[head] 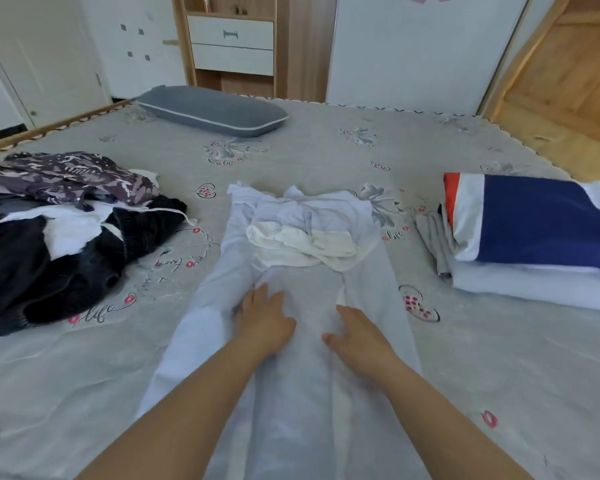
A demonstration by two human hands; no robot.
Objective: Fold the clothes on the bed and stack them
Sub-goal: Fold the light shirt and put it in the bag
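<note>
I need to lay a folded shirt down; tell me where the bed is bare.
Bare sheet lies between the pale trousers and the folded stack, and beyond them toward the grey pillow. The unfolded pile crowds the left.

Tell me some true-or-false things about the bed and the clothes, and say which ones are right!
1. Both hands lie flat on the pale trousers. True: left hand, right hand.
2. The grey pillow sits on the folded stack. False: it lies apart, at the far side of the bed.
3. A messy pile of dark clothes is on the left. True.
4. The blue, white and red folded stack is on the left. False: it is on the right.
</note>
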